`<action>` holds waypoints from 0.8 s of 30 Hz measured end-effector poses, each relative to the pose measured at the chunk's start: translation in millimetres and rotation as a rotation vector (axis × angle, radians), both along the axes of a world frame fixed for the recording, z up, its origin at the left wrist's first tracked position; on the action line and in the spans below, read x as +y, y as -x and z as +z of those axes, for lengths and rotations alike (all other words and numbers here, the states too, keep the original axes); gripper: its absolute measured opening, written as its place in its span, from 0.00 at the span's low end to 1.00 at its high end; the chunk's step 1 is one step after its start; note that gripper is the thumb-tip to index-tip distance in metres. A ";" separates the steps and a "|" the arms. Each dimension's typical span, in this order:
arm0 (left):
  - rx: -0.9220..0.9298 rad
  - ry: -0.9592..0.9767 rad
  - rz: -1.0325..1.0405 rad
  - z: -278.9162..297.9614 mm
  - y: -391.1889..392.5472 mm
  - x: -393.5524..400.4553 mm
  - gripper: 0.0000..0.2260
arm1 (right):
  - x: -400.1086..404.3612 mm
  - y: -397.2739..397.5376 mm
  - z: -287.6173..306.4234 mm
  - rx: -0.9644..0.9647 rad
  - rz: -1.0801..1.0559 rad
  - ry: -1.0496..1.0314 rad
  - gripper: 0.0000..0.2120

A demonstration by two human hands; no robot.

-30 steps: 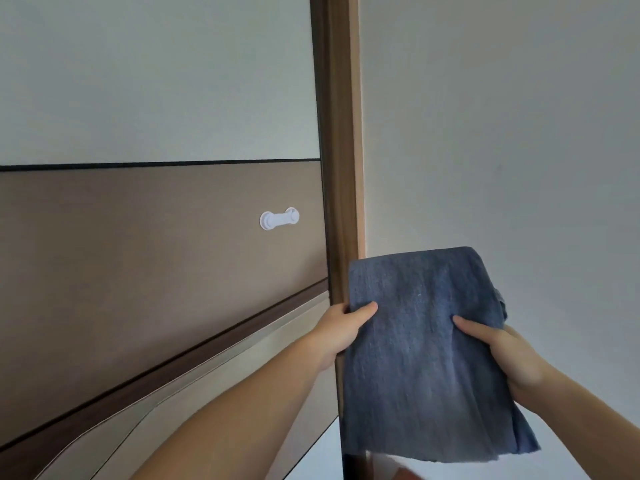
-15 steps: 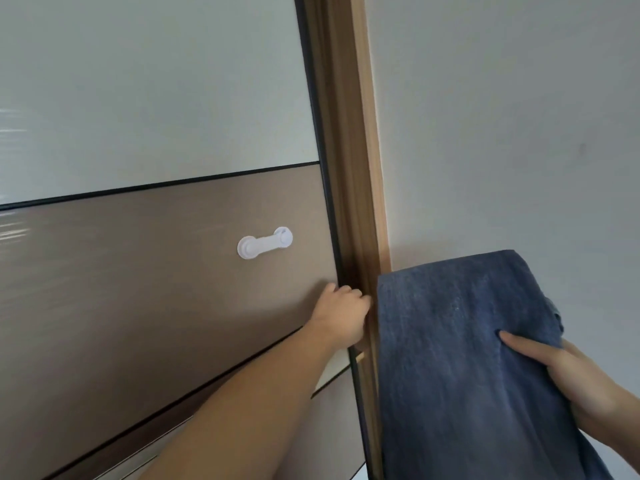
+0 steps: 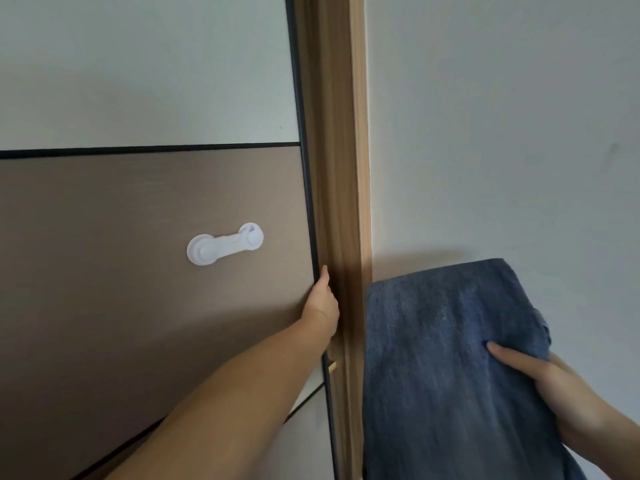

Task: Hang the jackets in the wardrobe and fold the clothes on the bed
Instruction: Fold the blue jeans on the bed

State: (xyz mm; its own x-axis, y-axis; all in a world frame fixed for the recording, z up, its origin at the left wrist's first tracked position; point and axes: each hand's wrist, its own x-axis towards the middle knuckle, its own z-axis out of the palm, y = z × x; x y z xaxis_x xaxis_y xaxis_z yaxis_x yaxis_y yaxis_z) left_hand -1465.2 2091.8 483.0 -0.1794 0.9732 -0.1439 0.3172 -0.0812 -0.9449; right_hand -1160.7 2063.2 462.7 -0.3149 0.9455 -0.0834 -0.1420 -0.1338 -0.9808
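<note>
Standing at wardrobe door (image 3: 149, 289), edge running vertical along frame (image 3: 341, 188). Holding folded cloth (image 3: 450, 375) right of frame, long axis up-down. Left hand (image 3: 322, 303) nearer, fingers hooking door edge, hidden behind. Right hand (image 3: 540, 386) pinching cloth, thumb on top. White latch (image 3: 225, 243) sitting left of left hand.
</note>
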 end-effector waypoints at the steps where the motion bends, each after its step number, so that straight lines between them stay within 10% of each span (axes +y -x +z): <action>1: 0.002 0.008 -0.008 1.4 0.3 0.7 0.24 | -0.2 2.4 0.6 0.009 -0.006 -0.004 0.21; 24: -0.059 0.041 -0.097 5.5 7.0 -54.3 0.28 | -18.1 17.7 -2.7 0.075 0.086 -0.002 0.19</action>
State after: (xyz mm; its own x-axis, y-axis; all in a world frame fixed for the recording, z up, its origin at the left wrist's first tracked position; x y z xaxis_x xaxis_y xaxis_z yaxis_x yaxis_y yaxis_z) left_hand -1472.3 2037.5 488.5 -0.0750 0.9787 -0.1913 0.3605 -0.1523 -0.9202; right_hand -1178.4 2045.2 460.0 -0.4000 0.9149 -0.0543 -0.2034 -0.1464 -0.9681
